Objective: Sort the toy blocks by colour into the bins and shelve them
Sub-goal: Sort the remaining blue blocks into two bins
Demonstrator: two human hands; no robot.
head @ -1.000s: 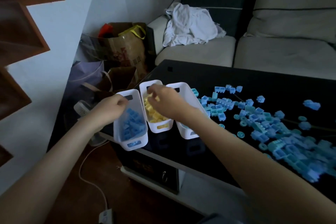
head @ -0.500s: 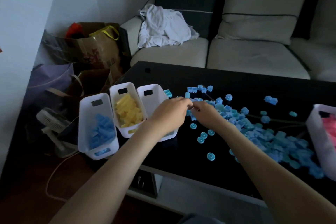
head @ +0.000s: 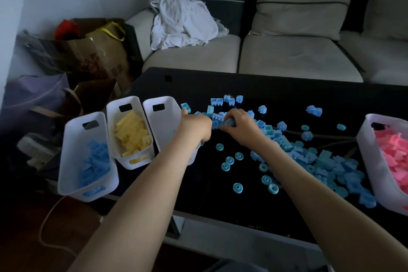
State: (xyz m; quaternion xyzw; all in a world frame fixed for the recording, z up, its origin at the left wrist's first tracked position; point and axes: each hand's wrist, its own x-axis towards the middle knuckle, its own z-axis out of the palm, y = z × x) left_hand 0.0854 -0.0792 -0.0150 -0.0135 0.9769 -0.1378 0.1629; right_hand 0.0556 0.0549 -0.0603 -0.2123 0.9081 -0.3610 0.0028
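- The left hand (head: pixel 194 127) is curled over the white bin (head: pixel 162 121); I cannot tell if it holds something.
- The right hand (head: pixel 241 127) pinches a blue block (head: pixel 228 122) at the blue pile (head: pixel 309 157) on the black bench (head: pixel 287 95).

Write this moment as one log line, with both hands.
phase: picking | left hand: curled beside blue blocks, grasp unclear | right hand: grips blue blocks | table: many blocks unsorted
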